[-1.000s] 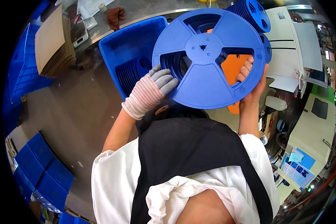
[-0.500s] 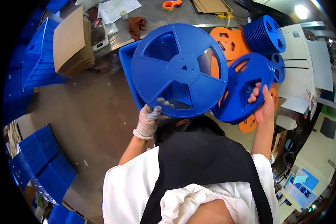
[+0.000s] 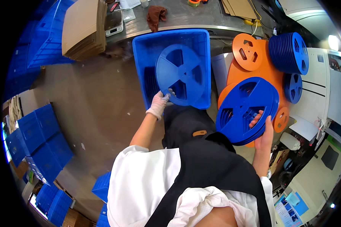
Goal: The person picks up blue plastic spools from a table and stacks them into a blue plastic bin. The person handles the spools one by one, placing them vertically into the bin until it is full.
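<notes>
My left hand [image 3: 160, 104], in a pale striped glove, grips the lower edge of a single blue reel [image 3: 185, 75]. That reel is tilted inside a blue plastic crate [image 3: 202, 41], beside a row of reel edges [image 3: 150, 82] along the crate's left side. On the right, my bare right hand [image 3: 263, 132] holds a small stack of blue reels [image 3: 243, 109] by the right edge, its fingers hooked through a cut-out. This stack is tilted in front of the orange reels.
Orange reels [image 3: 247, 52] and a tall stack of blue reels [image 3: 288, 53] stand at the far right. A metal table [image 3: 201, 17] crosses the back, bearing a brown cloth [image 3: 155, 17]. Flat cardboard [image 3: 83, 28] is piled at far left, and blue boxes [image 3: 45, 132] stand at left.
My left hand has lowered the single reel from above into the crate, away from the camera. The stack in my right hand has stayed held beside the orange reels. The view has shifted.
</notes>
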{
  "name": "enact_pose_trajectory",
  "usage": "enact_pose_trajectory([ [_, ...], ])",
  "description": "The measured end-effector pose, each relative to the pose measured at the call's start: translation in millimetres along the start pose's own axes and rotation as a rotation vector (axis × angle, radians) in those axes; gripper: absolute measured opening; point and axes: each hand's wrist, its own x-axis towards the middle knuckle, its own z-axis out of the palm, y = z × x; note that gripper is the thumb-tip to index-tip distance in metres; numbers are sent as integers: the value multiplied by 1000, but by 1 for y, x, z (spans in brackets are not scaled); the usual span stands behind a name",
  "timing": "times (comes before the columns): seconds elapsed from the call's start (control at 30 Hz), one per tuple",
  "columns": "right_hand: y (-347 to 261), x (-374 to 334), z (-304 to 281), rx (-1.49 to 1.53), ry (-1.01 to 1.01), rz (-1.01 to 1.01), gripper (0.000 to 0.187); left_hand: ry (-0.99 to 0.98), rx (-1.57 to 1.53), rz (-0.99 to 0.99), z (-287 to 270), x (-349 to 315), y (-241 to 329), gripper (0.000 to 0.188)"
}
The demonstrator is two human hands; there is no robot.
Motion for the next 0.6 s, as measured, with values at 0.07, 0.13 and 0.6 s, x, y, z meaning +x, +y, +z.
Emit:
enact_pose_trajectory([
  [0.07,14,4,-1,-101,-2,-11,48,87,196,-44,-3,56,-35,22],
  [0.13,26,7,2,-137,-22,-24,49,179,423,-97,-4,102,-77,22],
  [0.6,64,71,-20,585,-346,293,52,556,919,-69,-51,139,-122,45],
])
